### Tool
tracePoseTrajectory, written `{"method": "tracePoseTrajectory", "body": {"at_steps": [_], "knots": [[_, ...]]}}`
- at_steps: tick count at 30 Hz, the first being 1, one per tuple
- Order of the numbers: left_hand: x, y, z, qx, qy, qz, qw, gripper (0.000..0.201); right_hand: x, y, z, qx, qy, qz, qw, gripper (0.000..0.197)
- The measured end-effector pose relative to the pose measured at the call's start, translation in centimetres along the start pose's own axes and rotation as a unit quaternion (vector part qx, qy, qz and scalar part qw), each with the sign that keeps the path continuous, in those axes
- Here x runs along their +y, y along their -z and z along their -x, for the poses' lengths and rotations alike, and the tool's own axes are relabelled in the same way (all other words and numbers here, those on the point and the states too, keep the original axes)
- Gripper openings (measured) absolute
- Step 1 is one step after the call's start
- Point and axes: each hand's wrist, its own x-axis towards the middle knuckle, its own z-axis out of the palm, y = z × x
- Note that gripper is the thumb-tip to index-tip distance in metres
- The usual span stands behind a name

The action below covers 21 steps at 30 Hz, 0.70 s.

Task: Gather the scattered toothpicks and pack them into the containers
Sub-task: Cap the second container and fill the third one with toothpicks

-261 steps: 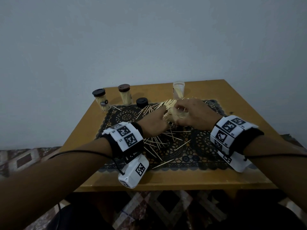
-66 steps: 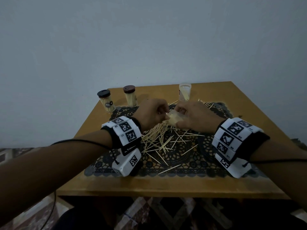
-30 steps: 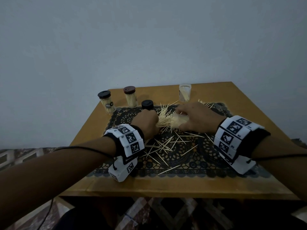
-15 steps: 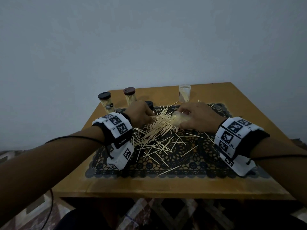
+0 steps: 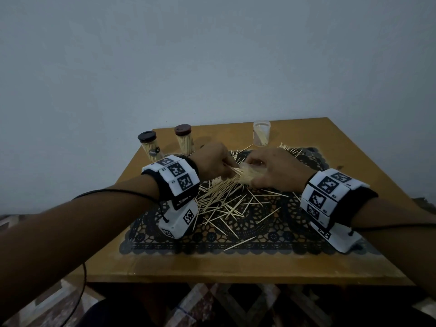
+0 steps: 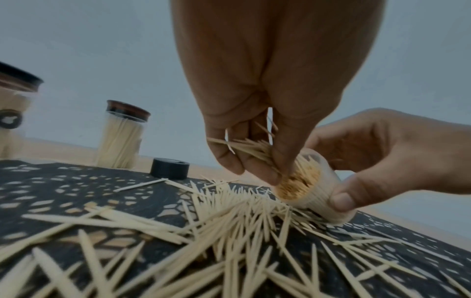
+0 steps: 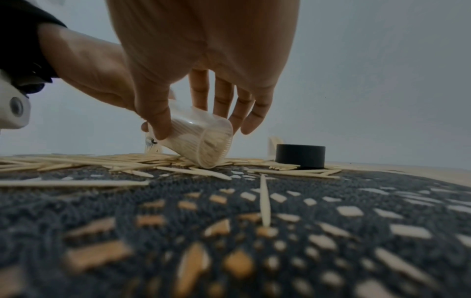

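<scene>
My right hand [image 5: 276,171] grips a clear plastic container [image 6: 313,187], tilted on its side with its rim on the mat and its mouth facing left. It is nearly full of toothpicks. In the right wrist view the thumb and fingers wrap this container [image 7: 196,141]. My left hand [image 6: 252,169] pinches a small bundle of toothpicks [image 6: 244,147] with its tips at the container's mouth. Many loose toothpicks [image 5: 224,201] lie scattered over the dark lace mat [image 5: 259,234] below and between both hands.
Two lidded containers full of toothpicks [image 5: 148,147] [image 5: 185,141] stand at the back left. An open container [image 5: 261,135] with a few toothpicks stands at the back centre. A black lid [image 6: 169,168] lies on the mat's far edge. The wooden table's front edge [image 5: 236,272] is near me.
My left hand reached left into the pile half a second ago and has come back to the container's mouth with a bundle pinched. The right hand keeps the tilted container in place.
</scene>
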Motion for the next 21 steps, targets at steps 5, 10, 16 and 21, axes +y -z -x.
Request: {"method": "tracePoseTrajectory", "body": {"at_steps": [5,10,16,21], "knots": [[1.0,-1.2,-0.7,0.085,0.020,-0.028,0.996,0.026,0.2,0.2,0.0,0.007,-0.020,-0.013,1.000,0.042],[0.9,-1.2,-0.6,0.016,0.065,0.102,0.993,0.041,0.2,0.1,0.1,0.013,-0.023,-0.013,1.000,0.043],[1.9,-2.0,-0.7,0.005,0.064,0.226,0.972,0.050,-0.1,-0.1,0.0,0.038,0.017,-0.041,0.998,0.036],[3.1,-2.0,-0.1,-0.021,0.056,0.328,0.943,0.056,0.3,-0.1,0.1,0.036,0.012,-0.035,0.999,0.038]]}}
